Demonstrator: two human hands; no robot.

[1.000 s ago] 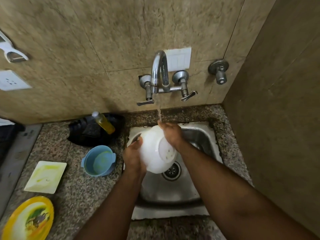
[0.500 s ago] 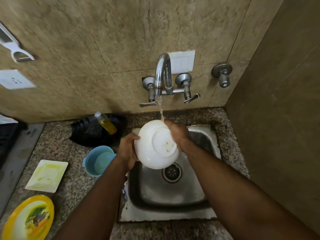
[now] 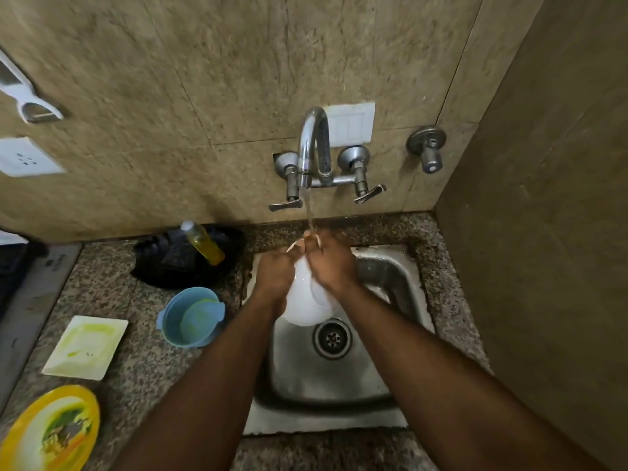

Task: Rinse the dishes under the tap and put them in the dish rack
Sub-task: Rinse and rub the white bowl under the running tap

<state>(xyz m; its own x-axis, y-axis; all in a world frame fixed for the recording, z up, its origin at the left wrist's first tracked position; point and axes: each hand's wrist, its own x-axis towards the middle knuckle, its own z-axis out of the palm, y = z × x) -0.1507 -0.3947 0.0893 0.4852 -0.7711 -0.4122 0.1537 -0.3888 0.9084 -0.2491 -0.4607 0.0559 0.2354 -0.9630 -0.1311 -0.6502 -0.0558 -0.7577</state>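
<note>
A white bowl (image 3: 306,309) is held over the steel sink (image 3: 401,280), tilted with its underside toward me and its far rim under the running tap (image 3: 311,144). My left hand (image 3: 273,275) grips the bowl's left side. My right hand (image 3: 331,265) lies over the bowl's right side with its fingers curled at the far rim, where the water stream lands. A blue bowl (image 3: 192,317), a square white plate (image 3: 86,346) with yellow smears and a yellow-rimmed plate (image 3: 51,430) with food residue wait on the granite counter to the left.
A bottle of yellow liquid (image 3: 204,244) leans on a black item (image 3: 163,263) behind the blue bowl. The tiled wall carries a socket (image 3: 23,158), a switch plate (image 3: 351,124) and a second valve (image 3: 428,147). A side wall closes the right. No dish rack is in view.
The bowl has turned further on edge and its underside is now mostly covered by my hands. Both hands moved closer together up to the rim under the stream.
</note>
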